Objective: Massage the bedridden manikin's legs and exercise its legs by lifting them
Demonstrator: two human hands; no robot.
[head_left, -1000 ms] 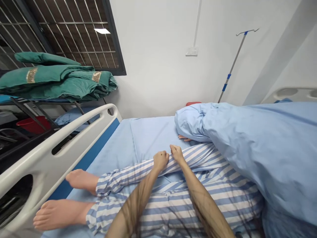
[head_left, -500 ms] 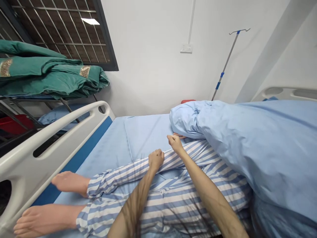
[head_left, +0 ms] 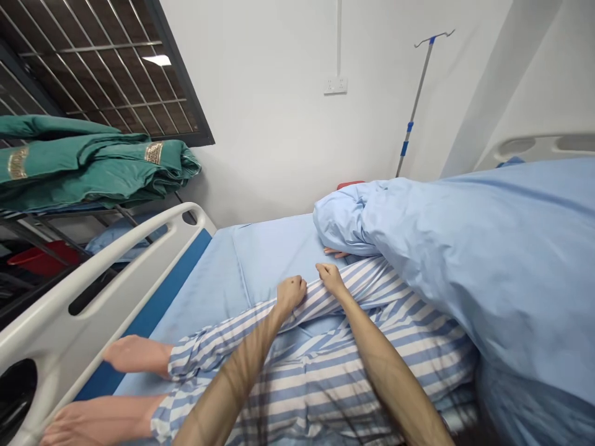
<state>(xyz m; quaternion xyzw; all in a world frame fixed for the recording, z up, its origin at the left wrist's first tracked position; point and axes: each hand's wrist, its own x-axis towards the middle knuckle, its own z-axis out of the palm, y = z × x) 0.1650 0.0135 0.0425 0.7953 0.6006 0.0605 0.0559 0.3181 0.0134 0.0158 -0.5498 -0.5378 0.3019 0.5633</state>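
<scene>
A figure with smooth, manikin-like feet [head_left: 140,354] lies on the bed in blue-and-white striped trousers [head_left: 325,384]. My left hand [head_left: 291,291] is closed in a fist at the far leg, around the knee, against the striped cloth. Closed too, my right hand [head_left: 330,277] is at the same leg's far edge, a little further up the thigh. The curled fingers hide whatever may be inside either hand. Just beyond my right hand, fingertips of the figure's hand [head_left: 335,253] show from under the light blue quilt [head_left: 446,248], which is folded back over the upper body.
The white footboard [head_left: 51,328] with its blue panel bounds the left side. Behind it, green folded covers [head_left: 88,170] lie on a metal rack above a red basin [head_left: 44,259]. A drip stand [head_left: 415,105] rises by the wall beyond the bed.
The camera view has tilted slightly. My right hand has come down a little closer to the leg. My left hand stays at the knee, and both remain closed.
</scene>
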